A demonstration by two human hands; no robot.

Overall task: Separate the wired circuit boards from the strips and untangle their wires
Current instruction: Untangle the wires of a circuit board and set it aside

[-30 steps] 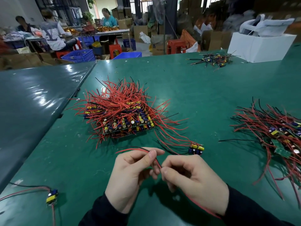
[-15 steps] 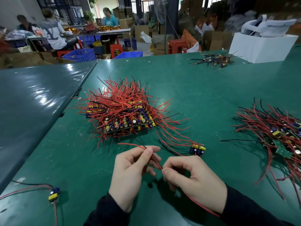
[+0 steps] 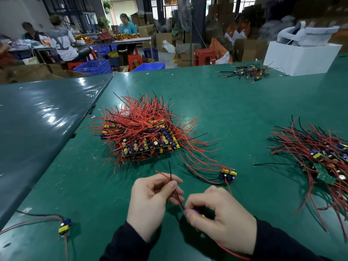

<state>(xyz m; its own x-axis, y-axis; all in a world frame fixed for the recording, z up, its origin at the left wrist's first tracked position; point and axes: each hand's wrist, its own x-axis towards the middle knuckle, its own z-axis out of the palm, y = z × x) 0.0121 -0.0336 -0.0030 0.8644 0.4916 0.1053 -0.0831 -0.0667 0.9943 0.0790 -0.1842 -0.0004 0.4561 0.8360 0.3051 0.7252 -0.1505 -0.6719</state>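
Green desk (image 3: 235,102) lay under my hands: left hand (image 3: 150,200) pinched red and black wires (image 3: 170,178), right hand (image 3: 218,215) gripped their small circuit board (image 3: 196,211), near the stacked strips (image 3: 148,140).

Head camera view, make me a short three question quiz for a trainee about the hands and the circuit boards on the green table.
1. True or false: the left hand pinches a red and a black wire.
2. What does the right hand hold? A) small circuit board B) scissors C) tape
3. Where is the white box: far right or near left of the table?

Key: 1 true. 2 A, the small circuit board. 3 far right.
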